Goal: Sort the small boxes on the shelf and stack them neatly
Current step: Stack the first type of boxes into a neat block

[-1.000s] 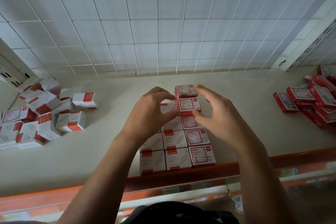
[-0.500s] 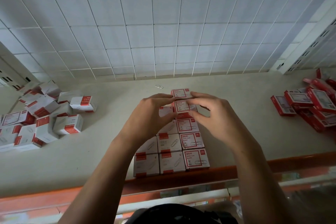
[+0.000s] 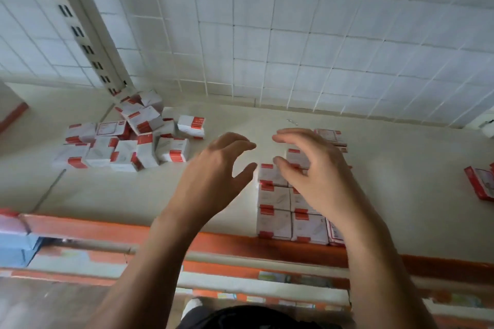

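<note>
A person's left hand (image 3: pixel 213 171) and right hand (image 3: pixel 318 179) are hovering side by side at the centre of the frame, forearms reaching up from the lower edge, palms turning down and slightly toward each other. The fingers of both are hanging apart, loosely curled, and gripping nothing. The left hand is hanging over bare shelf (image 3: pixel 107 195). The right is covering part of the rows (image 3: pixel 274 222) of white-and-red boxes lining up at centre right against the orange lip (image 3: pixel 80 227); whether it is touching them cannot be told. A loose pile (image 3: pixel 128 141) of the same boxes is lying at upper left, at the foot of a slotted upright (image 3: pixel 93 43). Red boxes (image 3: pixel 478 184) are showing at the right edge. A white wire grid (image 3: pixel 320 35) is backing the shelf.
</note>
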Demonstrator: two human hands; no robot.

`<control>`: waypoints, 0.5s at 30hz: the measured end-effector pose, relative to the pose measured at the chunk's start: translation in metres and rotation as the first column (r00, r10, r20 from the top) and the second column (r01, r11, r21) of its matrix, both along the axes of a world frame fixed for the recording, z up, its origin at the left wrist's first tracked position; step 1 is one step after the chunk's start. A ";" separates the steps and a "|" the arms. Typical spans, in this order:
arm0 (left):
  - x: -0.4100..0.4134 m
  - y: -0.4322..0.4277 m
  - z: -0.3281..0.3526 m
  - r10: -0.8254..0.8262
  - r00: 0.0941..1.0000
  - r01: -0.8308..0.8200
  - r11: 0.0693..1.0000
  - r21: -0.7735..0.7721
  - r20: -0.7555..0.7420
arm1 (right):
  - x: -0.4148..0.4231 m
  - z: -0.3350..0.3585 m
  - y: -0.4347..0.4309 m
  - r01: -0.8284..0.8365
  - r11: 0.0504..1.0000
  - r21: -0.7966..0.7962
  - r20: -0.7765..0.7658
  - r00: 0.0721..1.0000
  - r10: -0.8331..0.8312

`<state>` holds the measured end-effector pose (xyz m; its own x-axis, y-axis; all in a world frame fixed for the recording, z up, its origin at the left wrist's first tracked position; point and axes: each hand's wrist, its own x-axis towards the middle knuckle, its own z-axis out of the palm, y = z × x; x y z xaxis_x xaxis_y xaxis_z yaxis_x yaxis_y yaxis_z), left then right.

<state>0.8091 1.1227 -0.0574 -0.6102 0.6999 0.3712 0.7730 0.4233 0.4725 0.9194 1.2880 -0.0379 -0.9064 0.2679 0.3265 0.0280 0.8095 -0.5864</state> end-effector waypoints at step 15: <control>-0.056 -0.160 -0.012 0.276 0.961 -0.276 0.961 -0.003 -0.015 | -0.115 -0.037 -0.130 -0.012 1.000 0.027 -0.014 1.000 0.012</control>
<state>0.7529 0.9632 -0.0691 -0.7746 0.5070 0.3782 0.6325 0.6238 0.4592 0.8041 1.1576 -0.0747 -0.9048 0.2483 0.3459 0.0104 0.8251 -0.5649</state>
